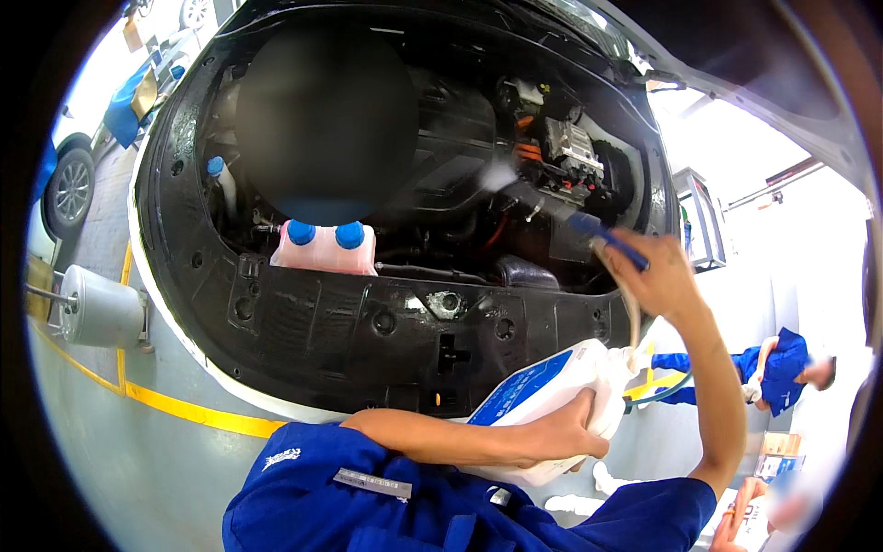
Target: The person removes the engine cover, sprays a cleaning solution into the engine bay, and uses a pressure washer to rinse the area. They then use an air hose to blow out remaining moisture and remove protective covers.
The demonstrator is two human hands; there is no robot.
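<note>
My left hand (570, 431) is wrapped round a white plastic jug (602, 391) with a blue label, held tilted over the front edge of the engine bay. Raised to the right, my right hand (660, 271) grips a blue-handled spray gun (579, 223). Its dark barrel reaches into the bay, and a pale blur shows at the tip. A pale tube (630, 308) runs between the jug's neck and the spray gun. Beneath the tip lies the dark engine cover (446, 120). To its right are a silver metal unit (572, 147) and orange cables (529, 150).
A pink-filled reservoir with two blue caps (322, 248) sits behind the black front panel (349, 313). A blurred round patch hides the bay's left part. The raised hood (773, 92) hangs upper right. People in blue (786, 373) are at the right; a grey cylinder (101, 304) stands left.
</note>
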